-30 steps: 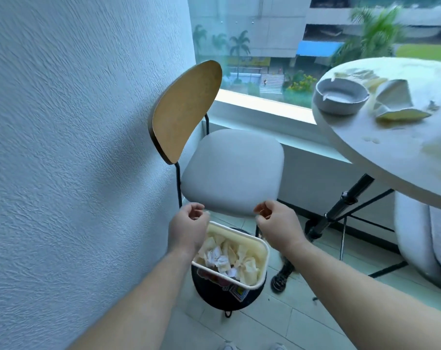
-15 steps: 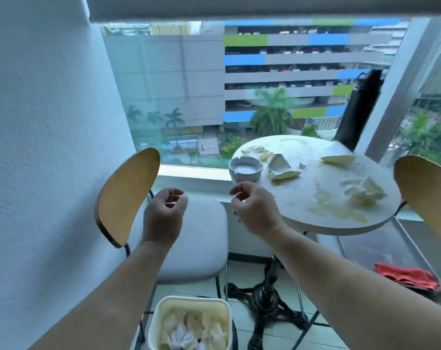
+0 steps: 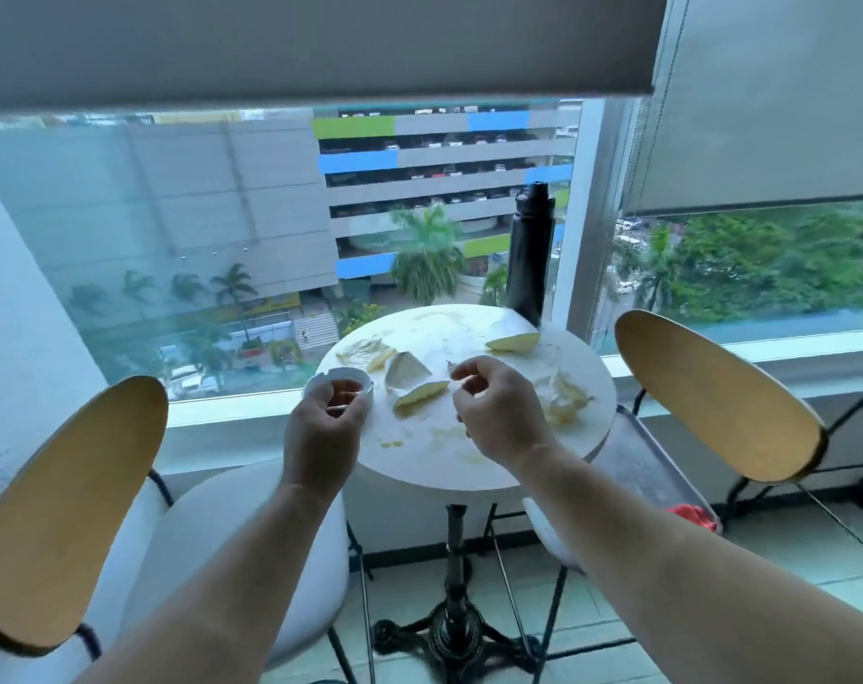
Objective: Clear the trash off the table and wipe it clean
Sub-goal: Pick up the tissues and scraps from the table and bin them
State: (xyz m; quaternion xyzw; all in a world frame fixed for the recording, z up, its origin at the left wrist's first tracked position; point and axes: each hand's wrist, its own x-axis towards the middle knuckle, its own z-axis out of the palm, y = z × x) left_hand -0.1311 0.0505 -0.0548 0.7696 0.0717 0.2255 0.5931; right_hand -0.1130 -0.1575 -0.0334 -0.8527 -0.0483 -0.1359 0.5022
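Note:
A round white table (image 3: pixel 419 466) stands by the window, smeared with yellowish stains. Several pale fruit rind pieces lie on it: one wedge (image 3: pixel 419 392) near the middle, another (image 3: pixel 406 368) behind it, a third (image 3: pixel 512 341) at the far edge. Thin scraps (image 3: pixel 365 352) lie at the back left, and a crumpled heap (image 3: pixel 563 392) sits on the right. A white ashtray (image 3: pixel 343 375) is at the table's left edge. My left hand (image 3: pixel 321 431) hovers just in front of it, fingers loosely curled and holding nothing. My right hand (image 3: pixel 498 412) hangs over the table's middle, also empty.
A black bottle (image 3: pixel 530 259) stands at the table's far side against the window. Wooden-backed chairs flank the table, one on the left (image 3: pixel 69 510) and one on the right (image 3: pixel 716 397). A red cloth (image 3: pixel 691 515) lies low on the right. The black table base (image 3: pixel 456 609) stands on the tiled floor.
My view has risen from the filled bin on the floor to the table; the bin has left view. Both empty hands have moved up and forward over the table.

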